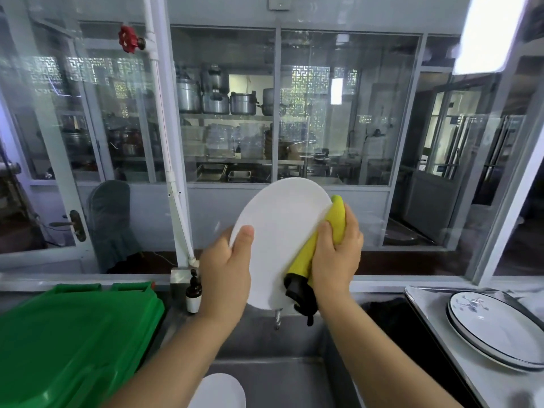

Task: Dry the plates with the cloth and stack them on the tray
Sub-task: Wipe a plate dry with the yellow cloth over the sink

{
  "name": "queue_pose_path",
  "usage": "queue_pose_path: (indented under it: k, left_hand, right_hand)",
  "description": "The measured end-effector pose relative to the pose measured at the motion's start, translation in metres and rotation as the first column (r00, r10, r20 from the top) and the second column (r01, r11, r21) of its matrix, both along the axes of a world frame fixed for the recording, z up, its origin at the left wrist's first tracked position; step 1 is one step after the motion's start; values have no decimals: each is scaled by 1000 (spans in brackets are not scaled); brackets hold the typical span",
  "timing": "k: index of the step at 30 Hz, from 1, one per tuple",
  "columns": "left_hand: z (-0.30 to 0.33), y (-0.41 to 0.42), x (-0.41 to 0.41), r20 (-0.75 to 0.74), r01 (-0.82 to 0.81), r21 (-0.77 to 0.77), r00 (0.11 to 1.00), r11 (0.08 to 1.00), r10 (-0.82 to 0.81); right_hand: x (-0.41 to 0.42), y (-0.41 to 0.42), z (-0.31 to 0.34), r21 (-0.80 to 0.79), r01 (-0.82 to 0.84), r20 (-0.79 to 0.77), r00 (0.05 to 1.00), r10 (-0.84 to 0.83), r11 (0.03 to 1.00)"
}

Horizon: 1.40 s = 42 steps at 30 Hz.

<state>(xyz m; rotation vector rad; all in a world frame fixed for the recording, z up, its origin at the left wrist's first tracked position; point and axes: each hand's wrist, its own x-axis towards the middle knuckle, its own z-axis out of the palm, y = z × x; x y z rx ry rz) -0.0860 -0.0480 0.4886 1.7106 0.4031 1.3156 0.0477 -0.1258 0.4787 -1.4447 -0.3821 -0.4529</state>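
A white plate [279, 231] is held up on edge over the steel sink [294, 366], its face toward me. My left hand [226, 275] grips its left rim with the thumb on the front. My right hand [338, 254] grips a yellow and black cloth [306, 260] and presses it against the plate's right edge. Two blue-rimmed plates with a flower print [488, 331] lie stacked on the steel tray [426, 304] at the right. Another white plate [220, 390] lies low in the sink, partly cut off by the frame.
A green plastic bin lid [73, 343] fills the lower left. A brown pump bottle [193, 293] stands at the sink's back edge beside a white pipe [176, 201]. A small tap [277, 318] hangs under the held plate. Glass partitions run across the back.
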Motion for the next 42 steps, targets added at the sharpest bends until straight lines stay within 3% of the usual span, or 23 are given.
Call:
queue_pose_path:
  k: [3,7,10,12,15,18,20,25,28,31,37,42]
  left_hand:
    - [-13,-3,1,-62,123,-169,989,978,-135]
    - [-7,21,-2,-284,310,-311,872,898,-400]
    - [11,31,0,-453,276,-243,816,930,-360]
    - [13,32,4,-498,218,-164,823,962,-272]
    - [9,25,7,-450,201,-103,864,974,-226]
    - [6,16,10,-379,171,-137,901,976,-211]
    - [7,16,9,-340,141,-145,923,979,-183]
    - [8,24,0,-193,112,-216,969,970,-155]
    - [8,30,-2,-92,119,-280,984,953,-150]
    - [4,32,-1,-92,108,-310,985,944,-143]
    - [4,32,7,-118,57,-351,987,934,-105]
    - [2,38,7,-58,104,-417,988,903,-141]
  right_hand:
    - [6,-6,-8,-2,-7,-23,1000,6,1000]
    - [19,-25,-6,-287,7,170,984,44,958]
    - [16,-28,-4,-434,60,372,921,118,899]
    - [11,-27,1,-471,116,461,878,132,874]
    - [2,-25,16,-487,260,652,744,148,834]
    - [-2,-19,28,-507,378,768,606,206,775]
    - [0,-18,31,-514,385,762,615,202,766]
    - [10,-22,17,-500,390,636,771,22,773]
    - [2,-20,-4,-533,436,611,792,-27,725]
    - [-6,-15,-12,-582,424,578,816,-14,693]
    - [-28,2,5,-572,401,675,726,133,716]
    - [-44,5,-14,-600,396,761,551,343,695]
